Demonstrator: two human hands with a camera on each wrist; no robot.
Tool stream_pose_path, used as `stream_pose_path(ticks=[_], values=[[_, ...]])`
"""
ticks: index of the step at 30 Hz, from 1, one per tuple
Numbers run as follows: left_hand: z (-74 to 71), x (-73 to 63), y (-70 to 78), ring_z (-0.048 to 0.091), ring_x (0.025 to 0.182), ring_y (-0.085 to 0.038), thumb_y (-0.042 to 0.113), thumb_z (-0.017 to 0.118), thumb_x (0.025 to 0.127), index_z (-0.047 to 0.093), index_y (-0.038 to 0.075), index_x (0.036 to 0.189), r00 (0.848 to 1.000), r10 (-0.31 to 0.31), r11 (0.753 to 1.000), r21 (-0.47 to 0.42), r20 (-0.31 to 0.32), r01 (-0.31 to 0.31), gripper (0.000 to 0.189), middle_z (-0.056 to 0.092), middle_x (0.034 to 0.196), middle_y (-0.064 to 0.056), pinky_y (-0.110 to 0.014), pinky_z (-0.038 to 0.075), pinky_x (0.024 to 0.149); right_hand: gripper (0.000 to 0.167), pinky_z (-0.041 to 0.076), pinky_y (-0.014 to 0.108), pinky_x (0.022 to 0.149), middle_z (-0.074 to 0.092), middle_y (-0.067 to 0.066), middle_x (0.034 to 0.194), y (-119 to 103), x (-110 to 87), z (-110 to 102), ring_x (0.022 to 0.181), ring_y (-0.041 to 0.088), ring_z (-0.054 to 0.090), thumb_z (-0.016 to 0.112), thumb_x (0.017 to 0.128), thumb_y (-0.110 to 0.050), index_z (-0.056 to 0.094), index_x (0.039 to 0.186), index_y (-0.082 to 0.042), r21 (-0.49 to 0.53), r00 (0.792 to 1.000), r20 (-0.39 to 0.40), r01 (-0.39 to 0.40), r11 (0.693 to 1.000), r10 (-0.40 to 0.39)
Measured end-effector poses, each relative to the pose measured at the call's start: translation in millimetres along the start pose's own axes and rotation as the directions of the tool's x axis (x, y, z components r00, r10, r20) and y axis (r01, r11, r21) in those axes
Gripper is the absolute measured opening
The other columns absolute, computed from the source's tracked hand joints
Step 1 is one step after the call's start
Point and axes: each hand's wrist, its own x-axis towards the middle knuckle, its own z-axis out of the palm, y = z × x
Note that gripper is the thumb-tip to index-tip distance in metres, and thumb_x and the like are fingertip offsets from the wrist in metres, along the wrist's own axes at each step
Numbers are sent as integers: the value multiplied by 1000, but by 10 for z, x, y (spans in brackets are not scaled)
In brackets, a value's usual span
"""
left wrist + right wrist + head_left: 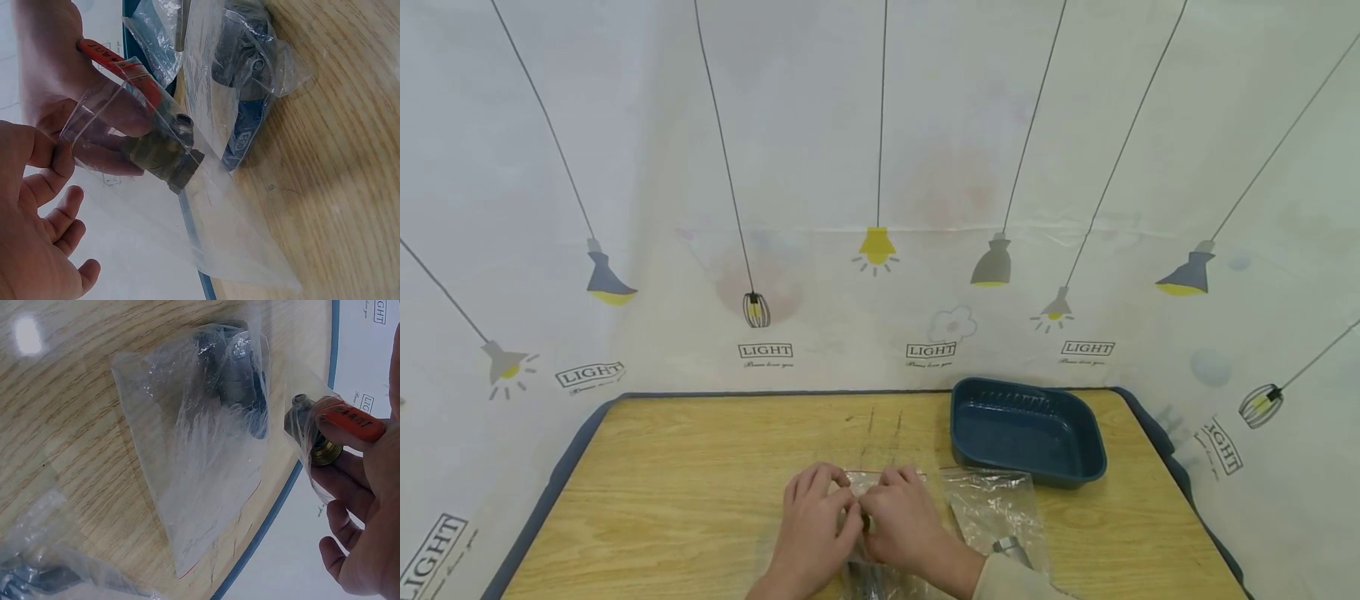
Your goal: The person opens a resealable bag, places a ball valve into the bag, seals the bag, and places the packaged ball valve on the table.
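In the head view my left hand [816, 529] and right hand [902, 517] meet close together over the table. My right hand grips a small brass valve [162, 156] with a red lever handle [353, 420]; fingers and valve are inside the mouth of a clear plastic bag [247, 234]. The thumb and forefinger of my left hand pinch that bag's edge, while its other fingers are loosely bent. Below the hands lies another clear zip bag [169, 481] with a dark grey and blue object [244, 112] in it.
A dark blue plastic basket [1030, 433] stands at the back right of the wooden table [685, 492]. In front of it a zip bag [992, 500] holds a metal fitting [1011, 548]. A wall sheet [820, 167] printed with lamps rises behind the table's back edge.
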Motion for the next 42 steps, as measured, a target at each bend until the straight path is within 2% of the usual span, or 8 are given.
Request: stream_pose_path(ticks=[4,8,15,20,26,31,36,42], values=[[0,10,19,47,112,-21,18,61,89,53,28,59,1000,-1,1000,-4,13,1,33,53,100,7,-52,34,101,26,37,30,78,51,-21,58,3,-13,17,68,6,39,72,76,-31,52,59,-30,-26,1000,-22,14,1000,-15],[11,19,25,47,112,-21,18,61,89,53,28,59,1000,-16,1000,-23,11,17,32,53,101,7,-53,33,102,24,38,31,79,54,-21,61,9,-5,-8,71,6,41,73,75,-30,53,61,-30,-19,1000,-5,22,1000,-22],[34,24,0,49,112,-25,13,63,86,56,25,62,995,-37,997,-72,-90,30,28,58,102,2,-55,35,98,7,41,34,81,70,-17,78,23,-21,-77,75,7,50,69,85,-25,71,79,-29,9,996,-59,67,998,-67],[30,38,-21,51,109,-27,13,65,83,59,21,62,983,-56,997,-58,-174,46,23,59,100,0,-52,36,96,11,43,35,83,72,-17,80,26,-53,-118,78,6,55,66,89,-25,74,85,-30,38,991,-112,81,996,-76],[-33,83,-19,53,108,-29,10,64,83,59,19,61,968,-84,995,-79,-238,67,25,61,99,-1,-55,38,96,29,44,35,87,68,-22,77,15,-107,-162,83,4,55,51,100,-38,73,83,-32,117,987,-132,109,987,-94],[-81,110,-17,52,109,-29,9,63,84,60,19,61,964,-111,991,-98,-241,90,25,61,99,0,-56,38,97,17,42,31,85,67,-22,77,-22,-144,-149,81,2,53,63,91,-44,73,84,-32,104,971,-199,156,982,-133],[-88,104,-42,53,109,-29,12,64,82,62,18,62,959,-109,992,-91,-263,87,21,61,99,-1,-55,38,96,3,42,29,84,68,-22,75,-64,-139,-120,76,3,53,74,82,-33,73,80,-31,37,946,-299,146,989,-128],[-99,101,-87,52,111,-29,16,63,86,64,19,65,966,-104,993,-75,-235,88,21,61,101,-1,-55,37,99,9,42,29,83,66,-21,73,-75,-154,-123,77,4,53,75,81,-24,70,76,-31,21,934,-336,140,990,-124]])
